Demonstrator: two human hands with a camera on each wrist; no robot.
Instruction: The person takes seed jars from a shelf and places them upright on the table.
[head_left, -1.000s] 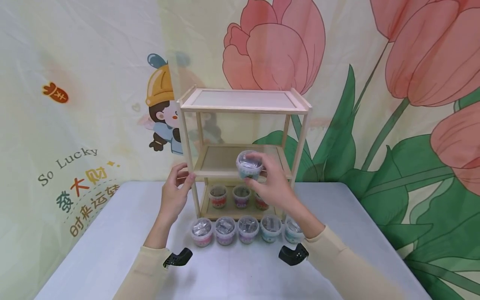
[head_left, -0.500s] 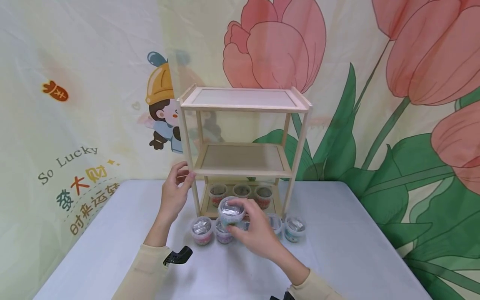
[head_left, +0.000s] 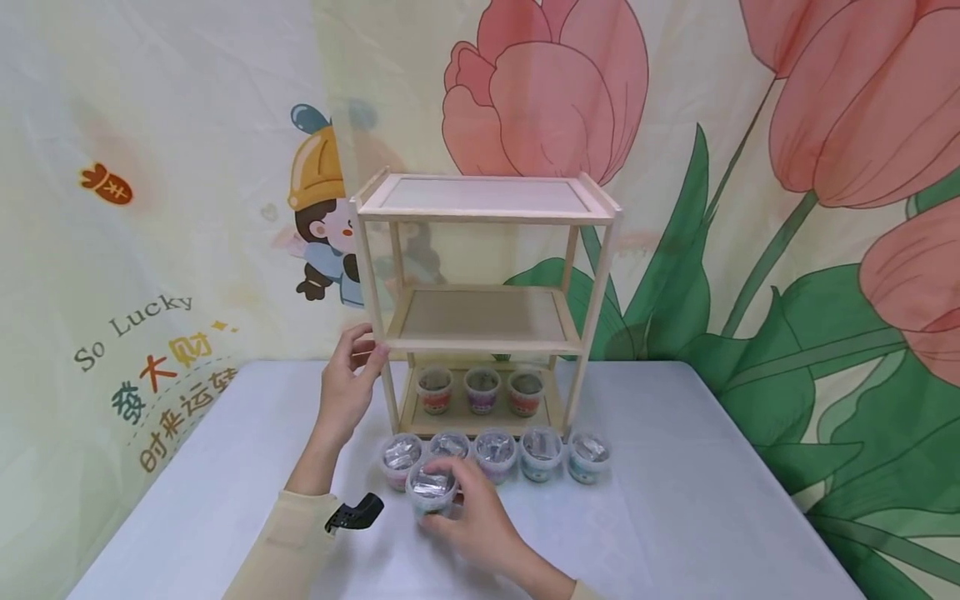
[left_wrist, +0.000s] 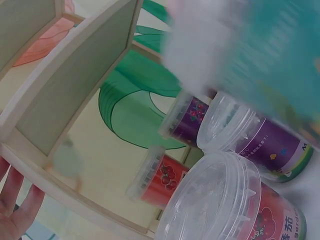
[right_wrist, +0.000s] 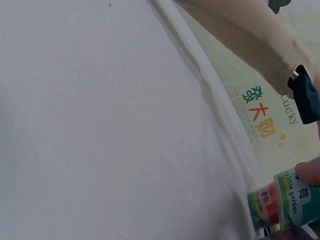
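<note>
My right hand (head_left: 477, 523) holds a small plastic tub (head_left: 431, 492) with a clear lid, in front of the left part of a row of similar tubs (head_left: 495, 457). In the right wrist view its teal label (right_wrist: 296, 202) reads "little garden"; the left wrist view shows it as a teal blur (left_wrist: 275, 60). My left hand (head_left: 347, 390) grips the left front post of a wooden three-tier rack (head_left: 486, 346), level with the middle shelf; some of its fingers are hidden behind the post. On the bottom shelf stand a red tub (head_left: 435, 402), a purple tub (head_left: 482, 402) and another red tub (head_left: 525, 404).
The row of several tubs stands on the white table (head_left: 660, 500), along the rack's front edge. Behind it hangs a printed cloth (head_left: 420, 92) with tulips. The rack's middle shelf (head_left: 483, 317) and top shelf (head_left: 483, 197) bear nothing visible.
My right hand has carried the teal tub from in front of the middle shelf down and leftward, to just before the row. The left hand has stayed at the rack's post.
</note>
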